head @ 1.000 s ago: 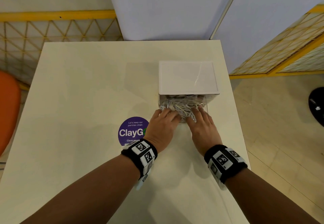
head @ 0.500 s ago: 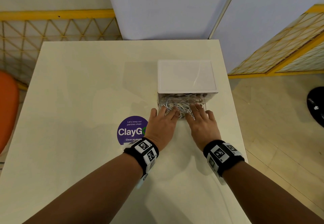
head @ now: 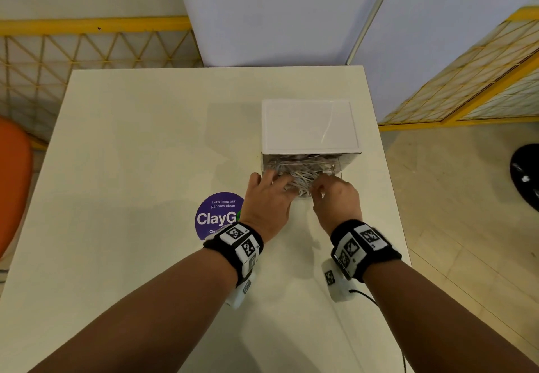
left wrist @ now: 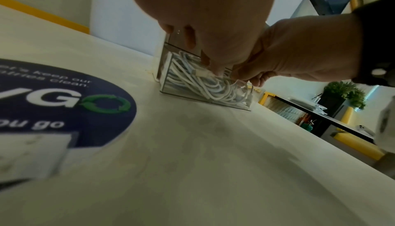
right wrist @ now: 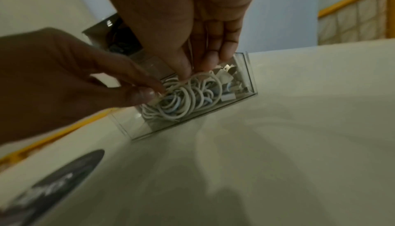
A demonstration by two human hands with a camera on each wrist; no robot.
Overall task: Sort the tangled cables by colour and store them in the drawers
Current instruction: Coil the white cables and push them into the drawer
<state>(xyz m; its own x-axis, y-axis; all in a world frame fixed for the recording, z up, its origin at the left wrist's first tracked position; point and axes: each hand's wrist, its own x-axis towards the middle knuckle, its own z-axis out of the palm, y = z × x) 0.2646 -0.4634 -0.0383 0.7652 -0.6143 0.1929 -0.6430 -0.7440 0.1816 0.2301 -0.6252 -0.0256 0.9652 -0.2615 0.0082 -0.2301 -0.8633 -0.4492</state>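
Both hands reach into the clear drawer (head: 303,181) just ahead. The left hand (head: 267,197) and right hand (head: 335,197) pinch the white cables (right wrist: 183,97) between fingertips.

Head overhead; wrists low (shared drawer (head: 303,180))

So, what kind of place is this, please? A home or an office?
Probably a shared office pantry or break area, not a home. The round sticker on the white table reads "Let's keep our pantries clean". Yellow-framed partitions enclose the spot, and a dark shelf unit with a potted plant stands behind.
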